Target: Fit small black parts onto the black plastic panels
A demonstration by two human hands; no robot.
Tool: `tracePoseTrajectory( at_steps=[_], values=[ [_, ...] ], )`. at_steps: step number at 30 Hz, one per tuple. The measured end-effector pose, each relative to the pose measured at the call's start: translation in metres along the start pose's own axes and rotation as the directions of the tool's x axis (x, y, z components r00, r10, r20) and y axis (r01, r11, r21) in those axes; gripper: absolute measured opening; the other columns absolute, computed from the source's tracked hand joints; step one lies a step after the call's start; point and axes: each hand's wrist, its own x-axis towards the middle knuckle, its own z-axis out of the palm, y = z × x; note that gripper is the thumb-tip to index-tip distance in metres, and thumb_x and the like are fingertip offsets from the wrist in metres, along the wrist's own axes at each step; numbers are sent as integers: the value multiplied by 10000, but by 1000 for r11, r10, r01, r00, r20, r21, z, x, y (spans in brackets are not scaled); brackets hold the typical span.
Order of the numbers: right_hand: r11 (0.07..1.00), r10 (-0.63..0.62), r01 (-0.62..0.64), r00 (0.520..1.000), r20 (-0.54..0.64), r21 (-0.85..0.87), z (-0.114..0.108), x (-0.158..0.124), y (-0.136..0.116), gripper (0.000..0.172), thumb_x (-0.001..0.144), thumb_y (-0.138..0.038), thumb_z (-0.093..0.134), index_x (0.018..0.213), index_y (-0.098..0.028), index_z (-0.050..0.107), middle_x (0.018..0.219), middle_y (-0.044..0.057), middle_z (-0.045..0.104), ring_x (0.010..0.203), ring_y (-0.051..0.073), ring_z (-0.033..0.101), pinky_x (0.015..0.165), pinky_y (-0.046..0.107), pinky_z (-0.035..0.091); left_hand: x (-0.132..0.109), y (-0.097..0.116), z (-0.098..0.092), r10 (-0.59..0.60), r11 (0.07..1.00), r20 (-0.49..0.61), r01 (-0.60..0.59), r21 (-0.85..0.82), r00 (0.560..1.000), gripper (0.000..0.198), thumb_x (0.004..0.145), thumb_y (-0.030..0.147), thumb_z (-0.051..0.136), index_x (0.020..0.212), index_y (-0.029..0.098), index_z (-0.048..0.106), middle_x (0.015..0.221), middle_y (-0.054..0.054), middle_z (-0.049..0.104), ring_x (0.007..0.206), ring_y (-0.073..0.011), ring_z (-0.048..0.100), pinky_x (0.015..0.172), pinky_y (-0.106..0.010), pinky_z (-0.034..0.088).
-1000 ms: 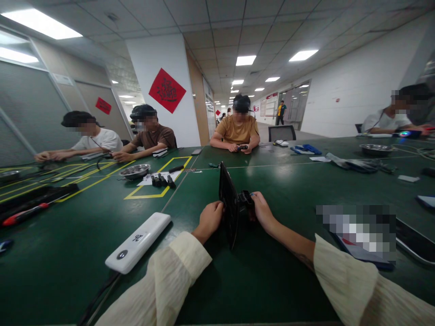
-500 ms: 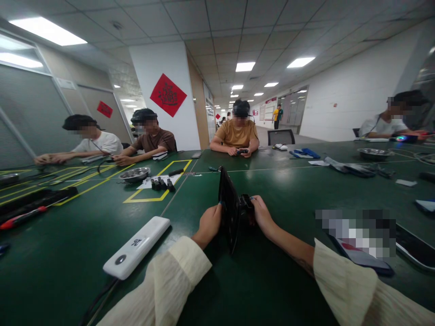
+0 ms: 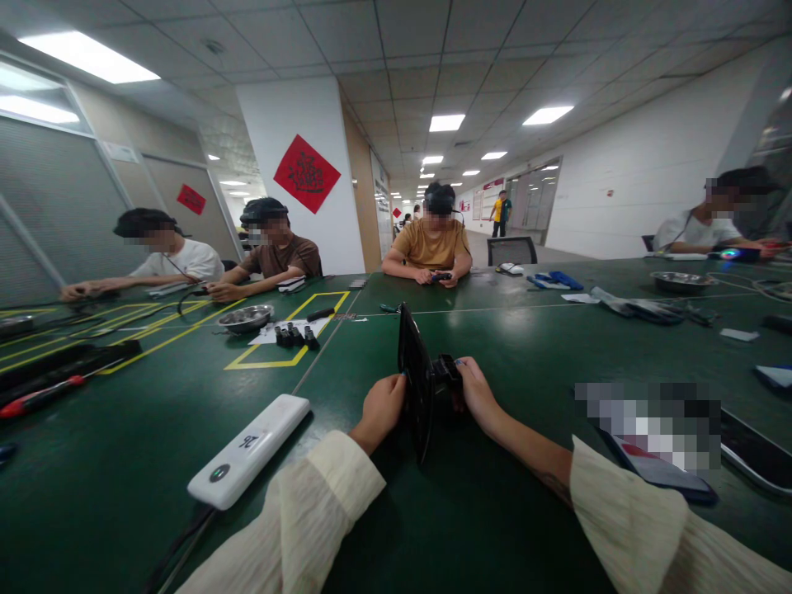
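Note:
A thin black panel [image 3: 417, 388] stands nearly edge-on before me, tilted, its exact kind not clear. A chunky black bracket-like part [image 3: 446, 379] sits at its right side. My left hand [image 3: 382, 408] is closed on the panel's left side, with the fingertips partly hidden behind it. With the fingers pinched together, my right hand [image 3: 478, 394] grips the bracket-like part from the right. Both forearms, in loose cream sleeves, reach in from the bottom.
A white power bank [image 3: 266, 437] with a cable lies left of my arm. Further off are a metal bowl [image 3: 246, 318] and several small black parts [image 3: 297, 337]. A phone [image 3: 756, 450] lies at the right. Co-workers sit around the green table [image 3: 525, 355].
My hands and the black panel hold almost the same position. The distant standing person has shifted slightly left.

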Motion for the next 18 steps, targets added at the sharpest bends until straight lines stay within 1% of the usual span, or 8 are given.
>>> tracePoseTrajectory(
  at_steps=[2, 4, 7, 9, 14, 16, 18],
  values=[
    [1000, 0, 0, 1000, -3, 0, 0, 1, 1, 175, 848, -401, 333, 871, -235, 381, 432, -89, 451, 330, 125, 453, 309, 195, 308, 0, -1, 0, 19, 1000, 1, -19, 19, 1000, 359, 843, 330, 295, 659, 170, 559, 651, -42, 595, 643, -170, 563, 568, -245, 370],
    [1000, 0, 0, 1000, -2, 0, -1, 1, 3, 189, 847, -415, 337, 877, -235, 383, 434, -88, 452, 331, 126, 455, 311, 198, 312, 1, -2, 1, 28, 999, -5, -28, 19, 1000, 355, 842, 321, 293, 652, 173, 554, 657, -40, 597, 644, -167, 563, 574, -245, 373],
    [1000, 3, -3, 1000, 4, 1, -1, 2, 4, 198, 846, -422, 335, 889, -234, 384, 436, -87, 450, 334, 127, 456, 313, 198, 313, 2, -4, 2, 6, 1000, -25, -6, -17, 1000, 442, 870, 389, 238, 658, 170, 559, 651, -45, 598, 629, -172, 561, 565, -252, 377],
    [1000, 7, -7, 1000, 3, 3, -1, 2, 3, 195, 845, -418, 333, 889, -234, 381, 440, -86, 452, 333, 125, 451, 312, 198, 313, 2, -4, 3, 2, 1000, -24, -3, -22, 1000, 461, 873, 408, 234, 672, 166, 572, 656, -49, 601, 635, -177, 564, 567, -255, 379],
    [1000, 0, 0, 1000, -10, 0, 0, 2, 3, 207, 837, -433, 331, 882, -235, 373, 424, -91, 436, 320, 127, 434, 305, 198, 298, 1, 0, 0, 18, 999, -1, -18, 40, 1000, 363, 852, 318, 297, 671, 166, 573, 652, -40, 600, 655, -167, 566, 590, -242, 381],
    [1000, -7, 7, 1000, -6, 5, -1, 3, 4, 213, 839, -444, 337, 882, -238, 370, 426, -90, 440, 328, 130, 443, 309, 197, 292, 0, 1, -1, 26, 999, -3, -26, 48, 1000, 365, 859, 296, 285, 702, 166, 587, 707, -52, 627, 704, -173, 580, 629, -243, 397],
    [1000, -9, 9, 1000, 12, 24, -2, 3, 6, 234, 844, -470, 336, 887, -242, 364, 434, -89, 448, 337, 131, 451, 316, 196, 296, 0, 0, -1, 38, 998, -8, -38, 40, 999, 374, 867, 274, 270, 762, 164, 612, 823, -75, 660, 808, -188, 595, 708, -253, 415]
  ],
)
